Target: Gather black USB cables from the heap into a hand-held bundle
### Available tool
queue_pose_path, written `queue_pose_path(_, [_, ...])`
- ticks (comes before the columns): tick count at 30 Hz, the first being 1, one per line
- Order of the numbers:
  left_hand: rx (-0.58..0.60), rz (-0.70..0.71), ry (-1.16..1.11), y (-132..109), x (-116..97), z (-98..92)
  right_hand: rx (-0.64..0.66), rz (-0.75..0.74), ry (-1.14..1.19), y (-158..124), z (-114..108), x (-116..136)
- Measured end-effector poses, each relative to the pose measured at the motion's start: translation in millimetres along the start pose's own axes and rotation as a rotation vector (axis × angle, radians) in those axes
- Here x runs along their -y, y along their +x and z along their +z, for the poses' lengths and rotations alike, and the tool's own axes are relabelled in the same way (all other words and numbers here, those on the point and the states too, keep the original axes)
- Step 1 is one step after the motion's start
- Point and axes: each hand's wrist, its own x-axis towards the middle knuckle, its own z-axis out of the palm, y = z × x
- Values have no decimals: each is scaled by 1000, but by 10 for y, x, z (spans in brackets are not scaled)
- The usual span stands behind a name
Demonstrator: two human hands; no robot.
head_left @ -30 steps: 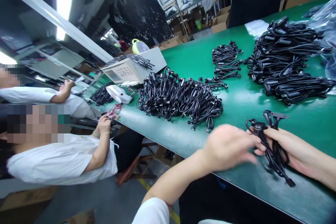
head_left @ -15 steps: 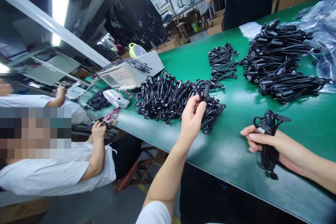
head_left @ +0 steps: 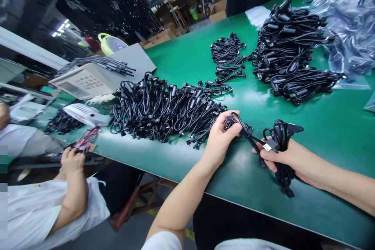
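My left hand (head_left: 222, 136) pinches a black cable (head_left: 249, 134) near its connector end. That cable is looped and reaches across to my right hand (head_left: 285, 160). In my right hand is a bundle of folded black USB cables (head_left: 283, 175), with a bare metal USB plug (head_left: 267, 147) showing by the thumb. The fingers of both hands are closed. Left of my left hand spreads a long heap of black cables (head_left: 164, 109) on the green table (head_left: 181, 52).
Beyond lie a smaller row of cables (head_left: 228, 56) and a large stack of bundles (head_left: 290, 50). Clear plastic bags (head_left: 348, 27) cover the far right. On the left stand a beige test device (head_left: 88, 80) and a white fan (head_left: 86, 114). A co-worker's hand (head_left: 73, 159) is at the lower left.
My left hand has come away from the heap with a cable and moved toward my right hand, where the cable now meets the bundle. The view has shifted right.
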Motion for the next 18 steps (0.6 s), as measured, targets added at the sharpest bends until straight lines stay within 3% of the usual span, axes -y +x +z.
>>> queue_pose_path(5, [-30,-92,-176,-4,-41,8,-13,55,60,5,-52,-63])
queue_pose_path(18, [-15,-94,-169,-14,-1,44,-35,173,156,-40,-3,41])
